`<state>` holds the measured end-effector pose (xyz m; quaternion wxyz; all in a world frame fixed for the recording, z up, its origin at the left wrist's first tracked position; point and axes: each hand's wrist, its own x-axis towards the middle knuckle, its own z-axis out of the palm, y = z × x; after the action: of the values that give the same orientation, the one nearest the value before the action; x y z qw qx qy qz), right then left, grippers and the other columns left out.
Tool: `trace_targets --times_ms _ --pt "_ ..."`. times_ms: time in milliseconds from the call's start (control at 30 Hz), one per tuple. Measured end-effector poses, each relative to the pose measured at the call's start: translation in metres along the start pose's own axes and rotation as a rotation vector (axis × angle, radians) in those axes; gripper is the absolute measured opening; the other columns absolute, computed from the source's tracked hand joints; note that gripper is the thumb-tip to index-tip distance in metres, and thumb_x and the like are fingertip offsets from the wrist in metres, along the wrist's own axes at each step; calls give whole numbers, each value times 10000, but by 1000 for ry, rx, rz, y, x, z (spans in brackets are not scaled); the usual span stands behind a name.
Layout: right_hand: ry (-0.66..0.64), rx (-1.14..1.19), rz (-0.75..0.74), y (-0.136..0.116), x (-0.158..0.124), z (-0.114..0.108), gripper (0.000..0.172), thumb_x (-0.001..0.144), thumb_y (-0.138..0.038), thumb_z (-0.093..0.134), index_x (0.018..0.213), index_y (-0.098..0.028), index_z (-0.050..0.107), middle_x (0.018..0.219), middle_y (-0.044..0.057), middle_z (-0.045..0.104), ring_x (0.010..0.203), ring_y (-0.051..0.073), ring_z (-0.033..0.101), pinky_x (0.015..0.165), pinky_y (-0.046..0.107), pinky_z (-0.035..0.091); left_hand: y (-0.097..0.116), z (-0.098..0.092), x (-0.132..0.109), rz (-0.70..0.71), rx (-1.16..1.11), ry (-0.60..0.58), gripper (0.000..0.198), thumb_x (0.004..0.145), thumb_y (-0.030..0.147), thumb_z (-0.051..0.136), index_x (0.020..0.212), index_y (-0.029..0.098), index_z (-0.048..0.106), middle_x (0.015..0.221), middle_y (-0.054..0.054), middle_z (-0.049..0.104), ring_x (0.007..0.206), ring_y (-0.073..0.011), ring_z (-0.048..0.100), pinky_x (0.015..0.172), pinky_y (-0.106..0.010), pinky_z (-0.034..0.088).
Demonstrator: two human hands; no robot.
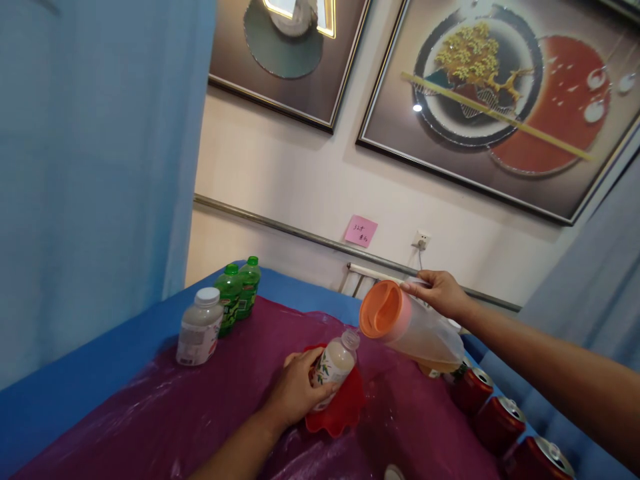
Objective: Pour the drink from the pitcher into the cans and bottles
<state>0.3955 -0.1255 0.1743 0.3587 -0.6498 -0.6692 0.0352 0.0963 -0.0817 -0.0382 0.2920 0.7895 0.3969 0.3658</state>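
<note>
Right hand (pixel 443 293): some fingers hidden behind the tilted pitcher (pixel 425 337). Red scalloped dish (pixel 345 410) lies partly covered by left hand (pixel 297 390) and the open bottle (pixel 334 367). Bottom edge cuts nearest red can (pixel 527 461) and a pale round object (pixel 394 473), unidentifiable. Top edge crops left framed picture (pixel 285 73). Print on white-capped bottle (pixel 199 333) is too small to read.

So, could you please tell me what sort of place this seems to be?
Probably a curtained-off indoor bay, its use unclear: blue curtains hang on both sides, with framed pictures and a rail along the wall.
</note>
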Motion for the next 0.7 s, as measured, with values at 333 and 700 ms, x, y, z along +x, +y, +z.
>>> trace_targets --times_ms 333,700 --pt "-4 -5 -15 0 -1 -1 645 683 -795 673 555 -224 405 536 -64 305 526 103 287 465 243 221 4 -2 -1 -14 7 -13 621 672 331 799 1275 249 671 1243 -70 736 1137 -317 630 1056 -429 399" --pt "-7 1 -9 0 -3 -1 655 685 -804 671 561 -227 389 551 -62 298 537 105 281 473 248 217 2 -1 -1 -29 15 12 647 644 301 807 1276 252 677 1244 -70 735 1148 -325 620 1044 -428 420"
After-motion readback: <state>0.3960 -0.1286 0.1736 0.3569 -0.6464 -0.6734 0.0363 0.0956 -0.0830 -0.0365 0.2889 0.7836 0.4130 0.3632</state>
